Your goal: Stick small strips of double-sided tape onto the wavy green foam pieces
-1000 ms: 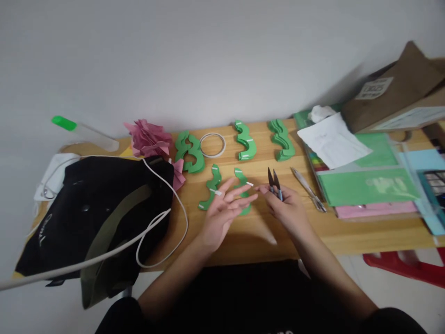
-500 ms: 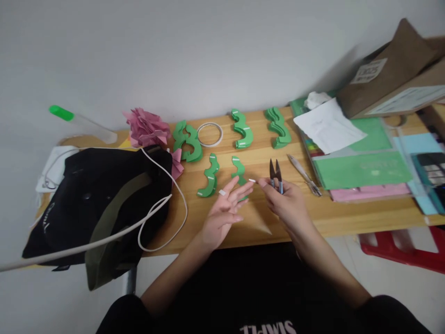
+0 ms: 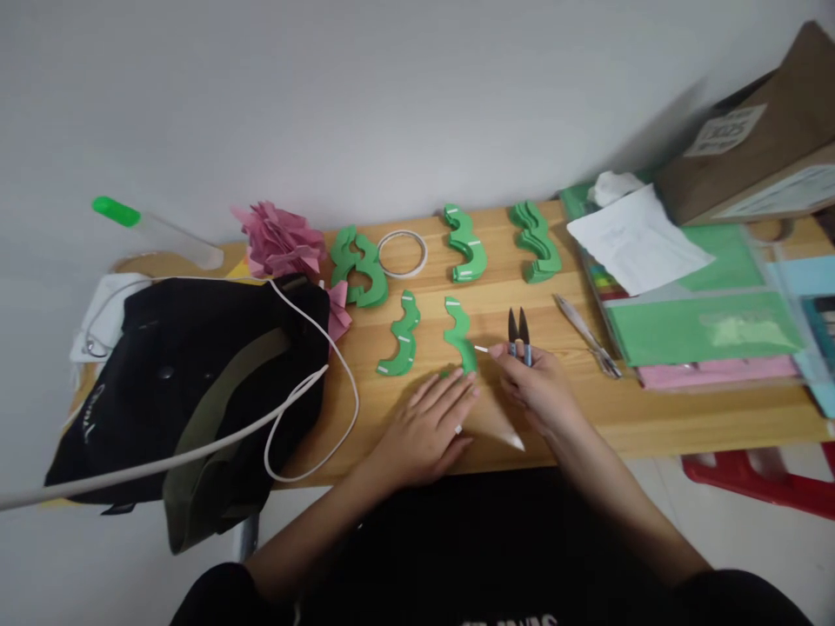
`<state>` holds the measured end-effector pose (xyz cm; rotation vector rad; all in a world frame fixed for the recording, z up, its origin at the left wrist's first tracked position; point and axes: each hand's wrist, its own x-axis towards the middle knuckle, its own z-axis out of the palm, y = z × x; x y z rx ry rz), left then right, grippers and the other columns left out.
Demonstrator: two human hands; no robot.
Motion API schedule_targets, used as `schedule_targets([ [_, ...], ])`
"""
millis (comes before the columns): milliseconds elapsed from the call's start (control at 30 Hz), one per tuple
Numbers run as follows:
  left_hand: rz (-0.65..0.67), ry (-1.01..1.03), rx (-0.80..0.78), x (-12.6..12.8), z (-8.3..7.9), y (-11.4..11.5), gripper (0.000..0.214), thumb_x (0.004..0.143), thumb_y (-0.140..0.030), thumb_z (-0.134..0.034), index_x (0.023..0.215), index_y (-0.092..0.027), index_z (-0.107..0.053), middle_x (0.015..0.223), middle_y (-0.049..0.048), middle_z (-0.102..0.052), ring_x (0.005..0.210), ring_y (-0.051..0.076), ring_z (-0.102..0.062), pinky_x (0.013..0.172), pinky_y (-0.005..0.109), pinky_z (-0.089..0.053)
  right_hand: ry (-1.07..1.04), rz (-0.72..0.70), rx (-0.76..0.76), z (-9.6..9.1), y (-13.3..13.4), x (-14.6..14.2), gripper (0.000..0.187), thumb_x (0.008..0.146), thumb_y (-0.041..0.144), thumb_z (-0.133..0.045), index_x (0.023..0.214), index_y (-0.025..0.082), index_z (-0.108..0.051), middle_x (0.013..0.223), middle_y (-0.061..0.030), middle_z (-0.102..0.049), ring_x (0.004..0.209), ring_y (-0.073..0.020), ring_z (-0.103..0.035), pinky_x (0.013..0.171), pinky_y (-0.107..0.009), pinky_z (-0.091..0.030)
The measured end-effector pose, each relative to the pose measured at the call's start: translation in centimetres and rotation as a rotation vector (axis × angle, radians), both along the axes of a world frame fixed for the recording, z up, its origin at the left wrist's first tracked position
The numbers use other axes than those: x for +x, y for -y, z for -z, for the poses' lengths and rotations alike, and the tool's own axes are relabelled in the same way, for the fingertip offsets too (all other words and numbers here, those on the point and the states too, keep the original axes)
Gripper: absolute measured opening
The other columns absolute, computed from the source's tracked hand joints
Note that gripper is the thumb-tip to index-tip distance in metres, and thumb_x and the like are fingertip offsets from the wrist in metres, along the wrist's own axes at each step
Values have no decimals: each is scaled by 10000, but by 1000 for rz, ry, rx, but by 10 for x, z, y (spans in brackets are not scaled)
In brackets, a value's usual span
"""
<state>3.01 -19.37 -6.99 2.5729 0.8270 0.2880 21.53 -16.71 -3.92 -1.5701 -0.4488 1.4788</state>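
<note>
My left hand (image 3: 427,426) lies palm down on the table with its fingers stretched out. Its fingertips cover the lower end of a wavy green paper piece (image 3: 458,326), and a small white bit sticks to one finger. In my right hand (image 3: 538,382) is a pair of thread snips (image 3: 519,339), blades pointing away from me. Its thumb and finger also pinch a short white tape strip (image 3: 481,349) beside the green piece. Another green paper piece (image 3: 405,335) with white strips on it lies to the left.
Behind are stacked green cutouts (image 3: 466,248), more cutouts (image 3: 536,243) and a white tape roll (image 3: 403,254). A pen (image 3: 587,335) and green paper packs (image 3: 698,326) lie right, near a cardboard box (image 3: 750,165). A black bag (image 3: 215,348), white cable (image 3: 352,417) and pink paper flower (image 3: 280,239) are left.
My left hand has turned palm down and lowered onto the lower end of the green piece. My right hand keeps the snips and tape strip nearby. The view has shifted slightly.
</note>
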Motion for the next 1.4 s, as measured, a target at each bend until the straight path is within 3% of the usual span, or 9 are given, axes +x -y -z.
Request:
schedule_targets([
  [100,94,-89,100,-4,3,0,571,951,-392,-443,1428,-91,-354,1491,142,-429,1430,239,-311,1169,405,-257,-22,17,-23,6,-4,-5,417,513,480,-802,651,184,-544,349,138,-301,304,-22,-195,318,-194,-96],
  [167,84,-66,173,-8,2,0,513,953,-370,-440,1396,-114,-407,1462,122,-473,1415,227,-341,1160,387,-268,-23,42,-24,8,-5,-7,435,503,482,-815,643,188,-527,363,141,-294,310,-18,-195,319,-190,-104],
  [233,-17,3,274,-14,0,-1,444,945,-316,-462,1348,-130,-460,1431,139,-501,1417,248,-334,1136,402,-304,-17,66,-23,9,-5,-8,458,491,491,-826,637,190,-513,377,140,-295,317,-15,-199,320,-187,-106],
  [300,-205,64,344,-21,-2,-1,437,926,-265,-492,1333,-109,-461,1426,202,-477,1438,299,-279,1105,455,-343,-10,69,-36,9,-5,-8,478,486,512,-829,642,190,-511,376,139,-300,318,-13,-199,323,-185,-102],
  [367,-362,78,319,-28,-2,-1,485,915,-248,-499,1358,-69,-413,1435,259,-431,1442,335,-254,1075,503,-380,-1,60,-59,10,-5,-8,493,487,530,-826,652,189,-510,367,140,-298,315,-12,-197,327,-182,-97],
  [433,-408,57,247,-32,0,0,519,920,-259,-485,1380,-47,-371,1436,275,-419,1424,342,-295,1053,514,-416,13,52,-73,11,-5,-8,495,496,534,-821,667,188,-512,362,140,-298,315,-13,-198,330,-181,-99],
  [567,-361,24,213,-31,5,5,517,926,-269,-475,1387,-58,-370,1421,265,-447,1387,345,-366,1031,521,-446,38,45,-83,13,-5,-9,493,514,540,-812,680,192,-504,356,138,-299,315,-18,-202,335,-182,-97],
  [1233,-380,57,154,-19,5,20,559,932,-248,-462,1447,-91,-310,1488,251,-370,1437,336,-274,1045,514,-438,18,33,-72,10,-5,-8,495,480,528,-827,638,185,-507,386,136,-292,323,-12,-212,329,-173,-122],
  [1400,-229,78,200,-14,0,16,509,931,-283,-457,1385,-60,-394,1394,218,-513,1399,299,-364,1073,462,-419,2,33,-57,10,-3,-9,472,491,508,-829,643,178,-529,398,135,-293,329,-16,-207,329,-184,-117],
])
